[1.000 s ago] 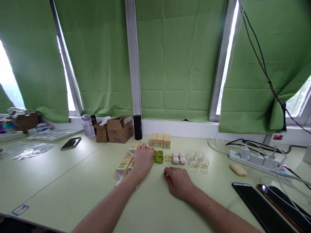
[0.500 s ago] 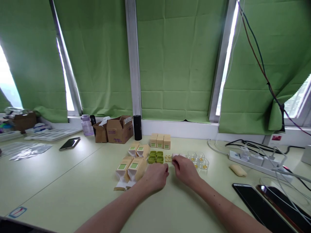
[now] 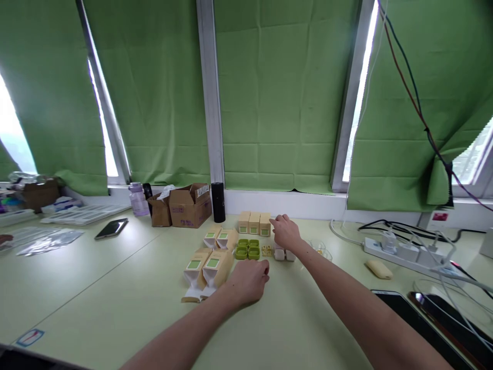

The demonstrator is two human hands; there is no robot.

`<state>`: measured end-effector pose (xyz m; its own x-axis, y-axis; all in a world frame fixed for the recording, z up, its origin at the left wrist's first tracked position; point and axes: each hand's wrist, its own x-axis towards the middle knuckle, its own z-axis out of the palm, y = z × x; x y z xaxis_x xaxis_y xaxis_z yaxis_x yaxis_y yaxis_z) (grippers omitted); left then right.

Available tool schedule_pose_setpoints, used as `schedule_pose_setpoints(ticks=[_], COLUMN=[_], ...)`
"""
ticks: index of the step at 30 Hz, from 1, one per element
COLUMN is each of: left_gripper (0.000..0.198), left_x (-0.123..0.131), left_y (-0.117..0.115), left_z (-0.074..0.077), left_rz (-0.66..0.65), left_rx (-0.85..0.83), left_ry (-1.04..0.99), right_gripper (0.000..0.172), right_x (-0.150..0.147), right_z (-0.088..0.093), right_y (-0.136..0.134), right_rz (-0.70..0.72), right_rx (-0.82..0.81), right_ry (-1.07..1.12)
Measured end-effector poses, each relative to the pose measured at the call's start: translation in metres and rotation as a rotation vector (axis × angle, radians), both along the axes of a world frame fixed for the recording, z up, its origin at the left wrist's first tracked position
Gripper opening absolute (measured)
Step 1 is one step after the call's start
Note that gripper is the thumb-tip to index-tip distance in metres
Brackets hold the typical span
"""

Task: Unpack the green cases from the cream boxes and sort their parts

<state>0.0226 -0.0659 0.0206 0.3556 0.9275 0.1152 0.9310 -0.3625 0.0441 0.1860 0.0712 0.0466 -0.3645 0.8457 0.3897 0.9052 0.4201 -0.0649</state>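
Observation:
My left hand (image 3: pixel 249 280) rests on the table in a loose fist, just in front of several green square cups (image 3: pixel 247 249). Nothing shows in its fingers. Over the small items my right hand (image 3: pixel 287 232) is raised, index finger stretched out to the rightmost of three closed cream boxes (image 3: pixel 254 223), at or touching its edge. Below it lie white square pieces (image 3: pixel 284 254), partly covered, beside tiny yellow pieces (image 3: pixel 266 250). Clear containers (image 3: pixel 321 249) are half hidden behind my right wrist. Left of the cups lie cream boxes with open flaps (image 3: pixel 208 267).
Behind stand a brown cardboard box (image 3: pixel 191 206), a black cylinder (image 3: pixel 217 202) and a purple bottle (image 3: pixel 138 199). A phone (image 3: pixel 111 228) lies left. At right are a power strip (image 3: pixel 412 259), cables, an oval case (image 3: pixel 379 269) and dark devices (image 3: pixel 408 318). Another person's hand (image 3: pixel 5 239) shows far left.
My right hand has moved up and away from the white pieces to the closed cream boxes, its index finger now stretched out. My left hand has stayed in place.

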Motion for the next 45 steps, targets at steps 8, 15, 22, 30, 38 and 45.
schedule_pose_setpoints(ticks=[8,15,22,30,38,45], left_gripper=[0.018,0.019,0.019,0.02,0.025,0.023], left_x=[0.001,0.002,0.001,0.001,-0.005,-0.006], left_y=[-0.002,-0.002,-0.003,-0.004,0.002,0.007], left_z=[0.006,0.007,0.009,0.016,0.022,0.017], left_rz=[-0.011,-0.001,-0.016,0.021,0.145,0.158], left_rx=[-0.041,-0.045,-0.037,-0.032,0.02,0.007], left_ry=[-0.008,0.001,-0.002,-0.05,-0.077,-0.075], right_gripper=[0.049,0.032,0.025,0.034,0.041,0.046], right_x=[-0.014,-0.016,-0.019,0.001,0.026,0.031], right_z=[-0.012,-0.013,-0.014,0.01,0.003,-0.041], right_y=[0.023,0.025,0.023,-0.002,-0.078,-0.109], right_rz=[-0.054,-0.037,-0.065,0.072,0.24,0.269], right_rx=[-0.08,-0.121,-0.164,-0.034,-0.049,-0.191], right_ry=[0.027,0.111,0.266,0.505,0.701,0.711])
